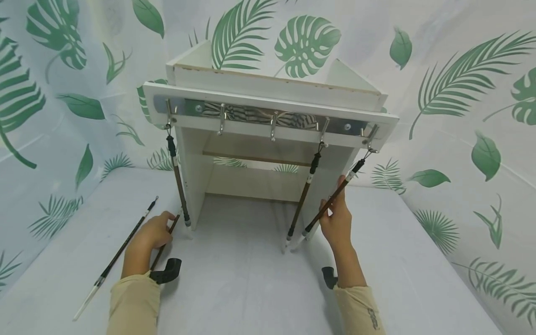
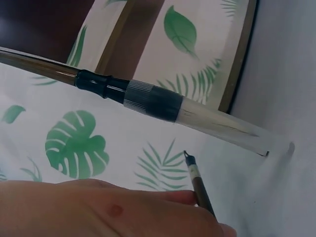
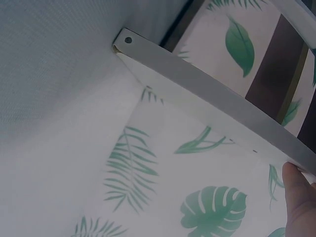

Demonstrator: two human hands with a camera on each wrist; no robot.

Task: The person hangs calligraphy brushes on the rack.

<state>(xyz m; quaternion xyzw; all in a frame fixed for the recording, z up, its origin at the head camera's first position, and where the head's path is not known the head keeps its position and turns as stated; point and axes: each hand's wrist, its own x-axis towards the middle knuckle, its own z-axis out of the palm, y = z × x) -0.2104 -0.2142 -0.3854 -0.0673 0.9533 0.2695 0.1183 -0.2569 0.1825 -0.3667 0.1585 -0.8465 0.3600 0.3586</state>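
Observation:
My left hand (image 1: 152, 230) grips a calligraphy brush (image 1: 173, 224) near its looped end, low over the table. In the left wrist view, that brush's loop end (image 2: 190, 160) pokes out past the fingers. My right hand (image 1: 338, 221) lies behind the far-right hanging brush (image 1: 326, 204), its index finger pointing up along the shaft. That brush slants down to the left from its hook. Beside it another brush (image 1: 302, 200) hangs by its loop. A third brush (image 1: 177, 179) hangs at the left end, its clear cap (image 2: 222, 126) large in the left wrist view.
A white shelf unit (image 1: 347, 83) stands on the pale table (image 1: 251, 288), with a metal hook rail (image 1: 251, 114) along its front board. Left of my left hand lies a capped brush (image 1: 119, 251). Leaf-patterned cloth (image 1: 452, 153) covers the background.

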